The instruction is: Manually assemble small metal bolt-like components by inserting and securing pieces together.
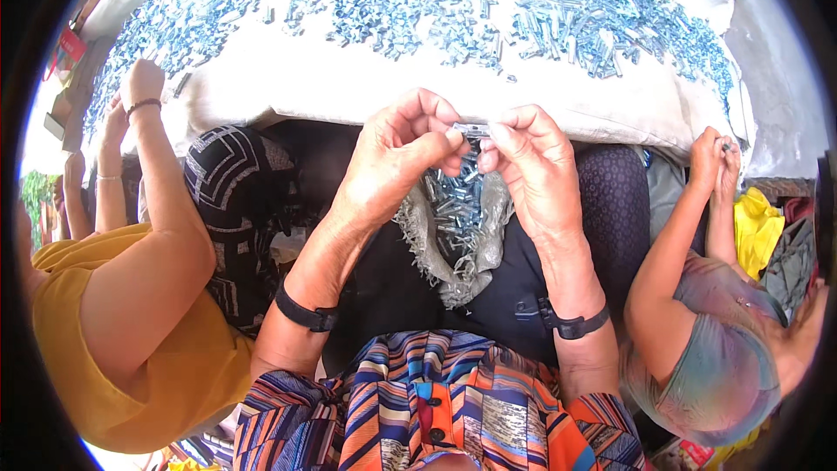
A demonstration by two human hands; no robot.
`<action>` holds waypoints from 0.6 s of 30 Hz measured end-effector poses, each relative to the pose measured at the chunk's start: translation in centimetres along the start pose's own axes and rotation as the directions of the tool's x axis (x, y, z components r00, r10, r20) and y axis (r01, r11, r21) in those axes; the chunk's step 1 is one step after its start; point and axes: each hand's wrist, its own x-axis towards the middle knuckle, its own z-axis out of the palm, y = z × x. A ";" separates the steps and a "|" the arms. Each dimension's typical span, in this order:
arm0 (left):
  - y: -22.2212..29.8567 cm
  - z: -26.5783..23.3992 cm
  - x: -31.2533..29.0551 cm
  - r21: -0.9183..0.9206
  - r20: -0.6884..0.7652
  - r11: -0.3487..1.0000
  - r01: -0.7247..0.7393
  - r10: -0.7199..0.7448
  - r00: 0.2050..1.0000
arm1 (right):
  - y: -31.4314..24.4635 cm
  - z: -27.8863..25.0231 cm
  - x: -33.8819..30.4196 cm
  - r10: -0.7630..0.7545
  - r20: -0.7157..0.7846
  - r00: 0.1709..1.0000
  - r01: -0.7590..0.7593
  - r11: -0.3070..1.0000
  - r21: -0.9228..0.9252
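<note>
Between both hands, just past the table's near edge, is a small, narrow, silvery piece (472,130), perhaps metal or clear plastic. My left hand (397,144) pinches one end between thumb and forefinger, and my right hand (534,157) pinches the other. Directly below, in my lap, lies a greyish plastic bag (493,240) with its mouth spread. Many small bluish-silver pieces (455,205) fill it. More such pieces (384,0) are scattered thickly over the white-covered table (349,87) in front of me. Fine details of the held piece are too small to make out.
At my left sits a person in a mustard top (131,314), hands raised at the table edge. On my right another person in a multicoloured top (706,340) holds something small with both hands. Yellow cloth (755,231) lies beyond that person.
</note>
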 end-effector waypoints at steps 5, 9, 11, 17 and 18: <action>0.1 -0.2 -0.4 0.049 0.054 0.999 0.002 -0.005 0.999 | 0.1 -0.3 -0.6 0.068 0.067 0.995 -0.079 0.979 0.186; 0.3 -0.6 -1.0 0.129 0.118 0.990 0.052 -0.067 0.991 | 0.4 -0.6 -1.3 0.008 0.061 0.998 -0.012 0.998 0.066; 0.6 -1.5 -1.5 0.177 0.189 0.977 0.120 -0.154 0.970 | 0.2 -1.4 -1.9 0.141 0.184 0.973 -0.149 0.988 0.032; -0.7 -1.4 -3.4 0.213 0.229 0.949 0.231 -0.279 0.933 | 0.7 -1.2 -4.8 0.182 0.127 0.975 -0.167 0.979 -0.120; -1.1 -1.1 -3.8 0.199 0.169 0.955 0.222 -0.256 0.952 | 0.7 -1.0 -5.2 0.142 0.086 0.986 -0.125 0.976 -0.178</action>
